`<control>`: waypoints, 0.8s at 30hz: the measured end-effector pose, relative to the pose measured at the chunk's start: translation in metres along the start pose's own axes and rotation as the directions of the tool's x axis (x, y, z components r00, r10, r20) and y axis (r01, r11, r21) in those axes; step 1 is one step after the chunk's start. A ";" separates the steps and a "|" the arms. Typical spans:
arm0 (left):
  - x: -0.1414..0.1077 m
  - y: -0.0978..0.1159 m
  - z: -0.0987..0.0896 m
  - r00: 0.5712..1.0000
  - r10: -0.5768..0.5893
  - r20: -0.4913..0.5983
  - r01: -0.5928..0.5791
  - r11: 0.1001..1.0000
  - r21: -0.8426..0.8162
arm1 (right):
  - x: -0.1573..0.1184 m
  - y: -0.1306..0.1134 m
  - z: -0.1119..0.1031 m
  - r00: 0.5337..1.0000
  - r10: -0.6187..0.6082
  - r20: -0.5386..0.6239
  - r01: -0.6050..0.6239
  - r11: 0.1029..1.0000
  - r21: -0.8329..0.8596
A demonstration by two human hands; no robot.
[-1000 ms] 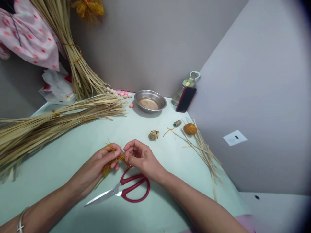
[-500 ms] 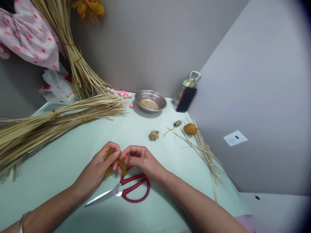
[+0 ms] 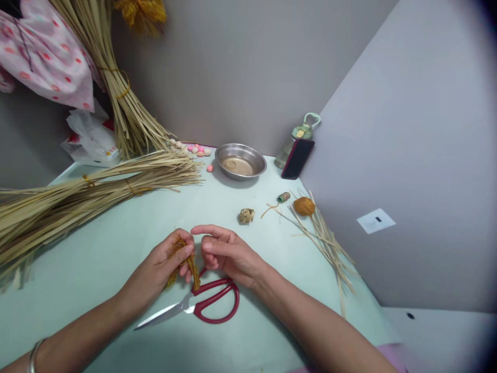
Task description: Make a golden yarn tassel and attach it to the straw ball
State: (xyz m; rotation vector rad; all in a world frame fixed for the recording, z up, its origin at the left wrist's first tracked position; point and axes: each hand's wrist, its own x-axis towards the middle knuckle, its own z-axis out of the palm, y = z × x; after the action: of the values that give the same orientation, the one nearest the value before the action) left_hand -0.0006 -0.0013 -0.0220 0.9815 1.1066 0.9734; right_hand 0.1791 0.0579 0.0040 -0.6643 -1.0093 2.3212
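Note:
A bunch of golden-brown fibre strands [image 3: 193, 269] is pinched between the thumb and fingers of my left hand [image 3: 171, 258]. Part of the bunch is hidden by the hand, and a loose end hangs down over the scissors. Close by on the right is my right hand [image 3: 229, 251], its index finger stretched toward the left fingertips. Its thumb presses on the curled fingers; anything thin held there is too small to make out. Below both hands lie red-handled scissors [image 3: 217, 305], blades pointing left and slightly apart.
Bundles of pale straw strips [image 3: 97, 194] lie at left. Behind are a steel bowl [image 3: 240, 173] with liquid, small pink balls [image 3: 200, 150], a bottle [image 3: 285, 153] and a phone [image 3: 297, 159]. Rightward are a speckled lump [image 3: 247, 215], a small spool [image 3: 283, 197], a brown ball [image 3: 304, 206] and loose strips [image 3: 330, 238].
My right hand has drawn a little away from the fibre bunch, and its index finger has straightened. The left hand keeps its hold, and the loose end hangs slightly lower.

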 end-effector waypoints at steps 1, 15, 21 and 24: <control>0.000 0.001 0.001 1.000 -0.009 0.001 0.009 1.000 -0.012 | 0.000 0.000 -0.001 1.000 -0.002 0.002 0.002 1.000 0.000; -0.001 0.004 0.003 0.999 -0.052 -0.008 0.052 0.998 -0.019 | 0.003 0.000 -0.005 0.972 -0.156 -0.175 0.107 0.959 -0.262; -0.001 0.008 0.004 0.992 -0.079 0.097 0.079 0.997 -0.003 | 0.000 0.001 0.002 0.980 -0.182 -0.077 0.141 0.917 -0.372; -0.001 0.009 0.005 0.986 -0.096 0.138 0.105 0.993 -0.058 | 0.000 -0.001 0.002 0.968 -0.230 -0.102 0.180 0.917 -0.356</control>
State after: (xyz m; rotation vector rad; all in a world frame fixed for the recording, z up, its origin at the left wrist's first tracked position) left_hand 0.0028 -0.0006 -0.0120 0.9163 0.9962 0.8434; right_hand 0.1783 0.0577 0.0062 -0.8028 -1.3639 1.9038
